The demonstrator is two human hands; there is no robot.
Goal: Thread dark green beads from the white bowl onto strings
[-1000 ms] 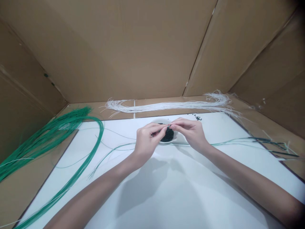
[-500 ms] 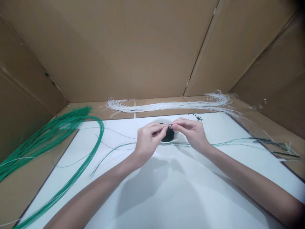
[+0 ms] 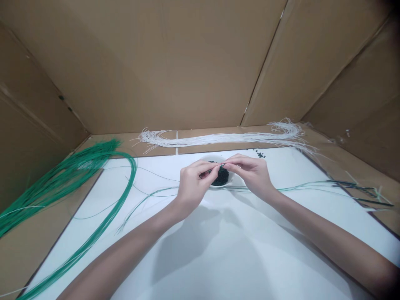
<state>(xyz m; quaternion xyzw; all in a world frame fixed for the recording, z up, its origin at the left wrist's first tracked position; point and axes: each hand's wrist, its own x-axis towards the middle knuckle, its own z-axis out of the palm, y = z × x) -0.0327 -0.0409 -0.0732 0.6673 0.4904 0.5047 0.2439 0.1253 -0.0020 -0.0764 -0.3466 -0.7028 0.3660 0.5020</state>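
My left hand [image 3: 194, 183] and my right hand [image 3: 253, 173] meet at the middle of the white table, above a white bowl [image 3: 231, 179] of small dark beads [image 3: 221, 176]. Both hands pinch with thumb and forefinger, and a short, thin, pale piece [image 3: 221, 165] shows between the fingertips. It looks like part of a thin strand; its ends are hidden by the fingers. Thin green strands [image 3: 300, 185] lie on the table, passing behind the hands from left to right, with dark ends [image 3: 359, 187] at the right edge.
A large bundle of green strands [image 3: 120, 200] curves along the left side. White strands [image 3: 218, 138] lie along the back on cardboard. Several loose dark beads [image 3: 260, 154] sit near the table's back edge. Cardboard walls [image 3: 175, 62] rise behind and at both sides.
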